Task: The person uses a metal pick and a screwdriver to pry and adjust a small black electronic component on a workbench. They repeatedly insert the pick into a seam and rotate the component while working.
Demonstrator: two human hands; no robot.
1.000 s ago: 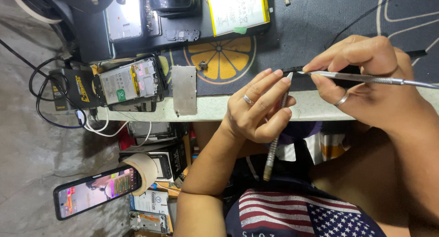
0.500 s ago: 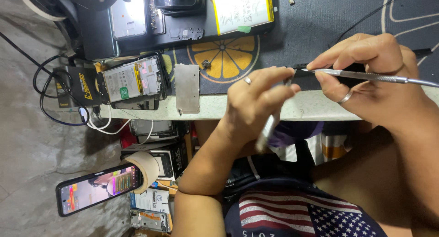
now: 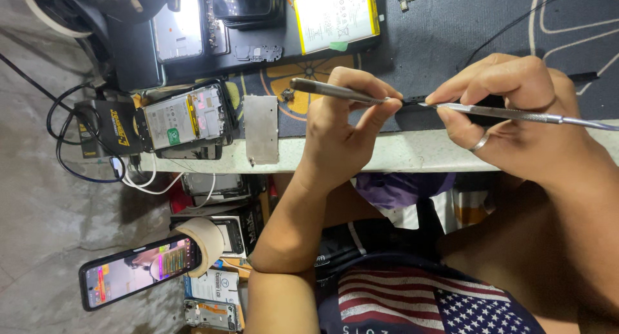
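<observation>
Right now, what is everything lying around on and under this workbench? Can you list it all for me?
Metal tools: two, silver; thick one in left hand, thin one in right, tips meeting over a small black part.
Work mat: one, dark with orange pattern, on bench.
Opened phone: one, at bench edge.
Metal plate: one, grey, beside it.
Battery: one, white and yellow, far side.
Lit phone: one, black, below bench.
Cables: black and white, left.
Left hand; right hand, ring on it.

Metal plate (image 3: 261, 129) lies right of opened phone (image 3: 186, 118) (on mat (image 3: 438, 44)).
</observation>
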